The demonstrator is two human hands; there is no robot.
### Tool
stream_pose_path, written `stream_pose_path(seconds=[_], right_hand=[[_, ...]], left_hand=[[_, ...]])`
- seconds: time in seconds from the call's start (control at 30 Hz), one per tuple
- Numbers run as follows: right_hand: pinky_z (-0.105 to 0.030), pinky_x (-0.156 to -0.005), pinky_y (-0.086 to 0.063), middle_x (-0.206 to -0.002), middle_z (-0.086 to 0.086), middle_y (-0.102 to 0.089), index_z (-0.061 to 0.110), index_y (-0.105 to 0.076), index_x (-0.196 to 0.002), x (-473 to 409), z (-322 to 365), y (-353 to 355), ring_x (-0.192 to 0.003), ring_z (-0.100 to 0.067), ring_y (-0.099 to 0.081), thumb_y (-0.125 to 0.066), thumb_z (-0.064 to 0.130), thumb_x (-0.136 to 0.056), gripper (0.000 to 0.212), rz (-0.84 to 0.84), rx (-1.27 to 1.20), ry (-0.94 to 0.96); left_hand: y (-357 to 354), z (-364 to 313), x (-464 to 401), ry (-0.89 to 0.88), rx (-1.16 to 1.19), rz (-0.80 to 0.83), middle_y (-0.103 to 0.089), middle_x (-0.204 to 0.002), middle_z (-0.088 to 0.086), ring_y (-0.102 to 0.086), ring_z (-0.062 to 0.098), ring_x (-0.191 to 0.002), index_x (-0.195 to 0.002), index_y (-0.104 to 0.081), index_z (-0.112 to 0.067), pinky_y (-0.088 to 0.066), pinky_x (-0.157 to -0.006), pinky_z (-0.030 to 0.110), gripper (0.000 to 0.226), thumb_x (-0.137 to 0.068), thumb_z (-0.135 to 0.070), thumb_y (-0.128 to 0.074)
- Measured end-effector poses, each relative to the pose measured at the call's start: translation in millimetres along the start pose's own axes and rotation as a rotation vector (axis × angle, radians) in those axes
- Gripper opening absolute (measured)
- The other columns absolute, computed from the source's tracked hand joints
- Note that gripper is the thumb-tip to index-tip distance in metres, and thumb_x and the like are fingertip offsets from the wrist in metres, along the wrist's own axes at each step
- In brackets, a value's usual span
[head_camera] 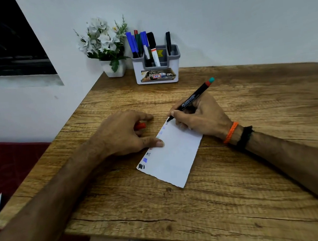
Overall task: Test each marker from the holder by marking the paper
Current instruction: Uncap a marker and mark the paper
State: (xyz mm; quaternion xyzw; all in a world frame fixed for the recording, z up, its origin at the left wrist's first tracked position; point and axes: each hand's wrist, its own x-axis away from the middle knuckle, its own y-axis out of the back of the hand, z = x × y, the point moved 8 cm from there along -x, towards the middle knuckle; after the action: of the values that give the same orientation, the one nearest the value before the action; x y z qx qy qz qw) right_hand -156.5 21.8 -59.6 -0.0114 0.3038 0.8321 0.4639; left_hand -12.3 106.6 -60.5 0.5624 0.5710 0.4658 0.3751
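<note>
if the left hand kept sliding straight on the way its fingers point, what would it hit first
Probably the right hand holding the black marker, near the paper's far corner. The left hand, gripping a red cap, points its fingers right across the table. Only bare wood shows between, though depth is unclear.

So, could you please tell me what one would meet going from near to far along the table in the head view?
Paper → left hand holding a red cap → right hand writing with the marker → holder of markers, with the flower pot beside it at the wall.
</note>
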Motion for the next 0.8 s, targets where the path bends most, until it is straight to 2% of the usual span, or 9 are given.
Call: stream_pose_path(seconds=[0.17,0.3,0.43,0.57,0.63,0.7,0.73,0.8], right_hand=[[-0.012,-0.05,-0.046,-0.065,0.003,-0.07,0.005,-0.075,-0.086,1,0,-5,-0.053,-0.006,-0.066,-0.068,0.011,-0.089,0.01,0.051,-0.03,0.007],[-0.016,-0.05,-0.047,-0.064,-0.001,-0.07,0.005,-0.075,-0.084,-3,-6,-1,-0.052,-0.009,-0.065,-0.068,0.011,-0.09,0.011,0.0,-0.062,-0.035],[-0.017,-0.048,-0.048,-0.066,-0.005,-0.069,-0.002,-0.074,-0.091,-4,-9,3,-0.051,-0.008,-0.061,-0.067,0.009,-0.091,0.013,-0.017,-0.178,-0.071],[-0.017,-0.047,-0.046,-0.065,-0.006,-0.068,-0.002,-0.074,-0.091,-5,-11,6,-0.051,-0.01,-0.059,-0.066,0.008,-0.091,0.013,-0.046,-0.246,-0.088],[-0.018,-0.047,-0.047,-0.066,-0.007,-0.068,-0.002,-0.074,-0.09,-4,-10,7,-0.052,-0.011,-0.059,-0.064,0.006,-0.092,0.012,-0.041,-0.274,-0.094],[-0.017,-0.046,-0.047,-0.067,-0.008,-0.067,-0.001,-0.073,-0.091,-1,-6,7,-0.052,-0.01,-0.058,-0.063,0.005,-0.092,0.012,-0.034,-0.305,-0.086],[-0.017,-0.046,-0.046,-0.068,-0.009,-0.066,-0.002,-0.073,-0.091,0,-4,7,-0.052,-0.01,-0.058,-0.062,0.004,-0.093,0.013,-0.027,-0.33,-0.082],[-0.017,-0.046,-0.046,-0.069,-0.011,-0.065,-0.005,-0.072,-0.094,3,-2,7,-0.052,-0.01,-0.058,-0.057,0.005,-0.095,0.018,-0.008,-0.397,-0.091]], left_hand=[[0,-1,1,-0.002,0.005,-0.004,-0.055,-0.138,-0.008,-0.053,0.015,-0.123,-0.142,-0.044,-0.037,-0.044,-0.098,0.032,0.104,-0.049,-0.082,-0.054],[1,0,2,-0.004,0.009,-0.01,-0.056,-0.137,-0.007,-0.053,0.016,-0.123,-0.142,-0.044,-0.036,-0.045,-0.1,0.034,0.103,-0.049,-0.082,-0.054],[1,1,1,-0.006,0.014,-0.02,-0.058,-0.135,-0.008,-0.054,0.015,-0.12,-0.141,-0.045,-0.037,-0.045,-0.098,0.033,0.101,-0.051,-0.081,-0.056],[3,1,2,-0.015,0.022,-0.067,-0.065,-0.117,-0.007,-0.058,0.016,-0.101,-0.14,-0.048,-0.035,-0.043,-0.083,0.029,0.086,-0.064,-0.071,-0.067],[3,1,2,-0.021,0.053,-0.079,-0.06,-0.1,-0.016,-0.062,0.018,-0.092,-0.138,-0.05,-0.033,-0.04,-0.072,0.026,0.08,-0.068,-0.066,-0.07],[3,4,2,-0.037,0.143,-0.097,-0.06,-0.082,-0.015,-0.056,0.006,-0.073,-0.132,-0.055,-0.032,-0.036,-0.061,0.022,0.074,-0.067,-0.064,-0.07],[3,7,2,-0.044,0.205,-0.117,-0.06,-0.079,-0.012,-0.051,0.001,-0.07,-0.128,-0.058,-0.031,-0.035,-0.06,0.021,0.069,-0.068,-0.064,-0.069],[4,14,2,-0.046,0.341,-0.171,-0.059,-0.087,-0.011,-0.05,-0.001,-0.079,-0.118,-0.06,-0.03,-0.038,-0.063,0.022,0.052,-0.075,-0.059,-0.067]])
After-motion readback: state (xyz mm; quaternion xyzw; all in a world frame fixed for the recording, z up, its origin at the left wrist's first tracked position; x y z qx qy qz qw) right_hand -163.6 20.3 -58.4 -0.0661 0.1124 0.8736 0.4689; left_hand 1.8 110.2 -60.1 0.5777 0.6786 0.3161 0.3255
